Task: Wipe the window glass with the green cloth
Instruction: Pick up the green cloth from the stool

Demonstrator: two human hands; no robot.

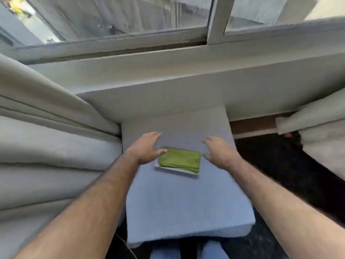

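Observation:
A folded green cloth (pixel 179 160) lies on a small white tray (pixel 175 170) on top of a pale blue block (pixel 186 202). My left hand (pixel 144 150) hovers at the cloth's left end, fingers spread, its thumb just over the cloth's corner. My right hand (pixel 219 152) hovers at the cloth's right end, fingers apart, holding nothing. The window glass (pixel 121 14) is above, beyond the sill, in a white frame (pixel 216 19).
A wide white sill (pixel 149 71) runs between the block and the window. Beige curtain folds (pixel 46 137) hang close on the left, and more curtain (pixel 317 124) is on the right. Dark floor (pixel 280 165) lies to the right of the block.

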